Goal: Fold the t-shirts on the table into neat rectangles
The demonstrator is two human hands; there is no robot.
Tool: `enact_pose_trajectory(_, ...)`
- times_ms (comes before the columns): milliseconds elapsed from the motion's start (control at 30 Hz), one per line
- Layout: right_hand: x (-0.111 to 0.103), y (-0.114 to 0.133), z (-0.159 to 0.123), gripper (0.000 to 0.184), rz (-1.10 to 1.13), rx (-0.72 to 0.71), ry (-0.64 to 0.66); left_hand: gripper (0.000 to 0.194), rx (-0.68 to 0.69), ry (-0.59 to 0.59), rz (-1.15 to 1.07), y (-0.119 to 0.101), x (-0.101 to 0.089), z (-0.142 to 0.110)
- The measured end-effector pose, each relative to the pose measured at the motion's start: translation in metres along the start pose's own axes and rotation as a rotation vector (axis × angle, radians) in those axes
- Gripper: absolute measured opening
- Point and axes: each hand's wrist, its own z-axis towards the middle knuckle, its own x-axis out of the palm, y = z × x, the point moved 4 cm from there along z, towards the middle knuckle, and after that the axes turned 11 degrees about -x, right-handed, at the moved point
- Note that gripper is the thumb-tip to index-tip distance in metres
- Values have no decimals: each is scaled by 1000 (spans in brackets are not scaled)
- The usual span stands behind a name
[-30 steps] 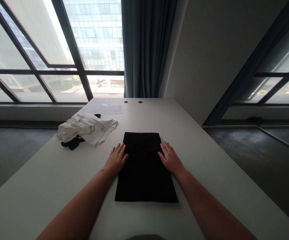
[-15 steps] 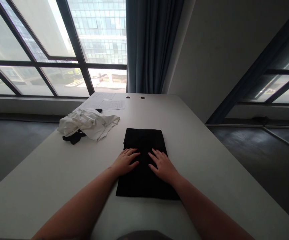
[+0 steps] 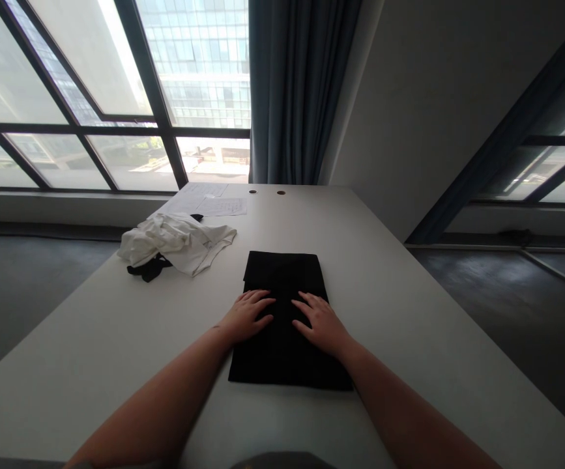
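Note:
A black folded cloth or garment [image 3: 287, 361] lies flat on the white table in front of me, its exact kind unclear. Its far end shows a folded-over band with an edge jutting slightly on the left. My left hand [image 3: 249, 316] rests on its left side, fingers spread and pointing inward. On the right side my right hand [image 3: 320, 322] lies palm down with its fingers apart. Both hands press on the cloth's top without gripping it, and a strip of black fabric shows between them.
To the left on the table [image 3: 380, 293] lies a crumpled white garment [image 3: 179, 240], with a black piece of fabric [image 3: 149, 268] partly under it. Behind are papers [image 3: 221, 206] and two cable holes. A blue curtain [image 3: 296, 91] hangs beyond the far edge, beside windows.
The view has shifted very slightly. Both hands stay in place on the black cloth, which keeps its shape and position.

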Motion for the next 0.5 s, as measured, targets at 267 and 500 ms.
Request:
enact_pose_trajectory(267, 0, 0, 1, 55, 0, 2, 6, 47, -5, -6, -24, 0, 0, 0)
enact_pose_trajectory(500, 4, -5, 1, 55, -1, -13, -12, 47, -14, 3, -30, -2, -2, -1)
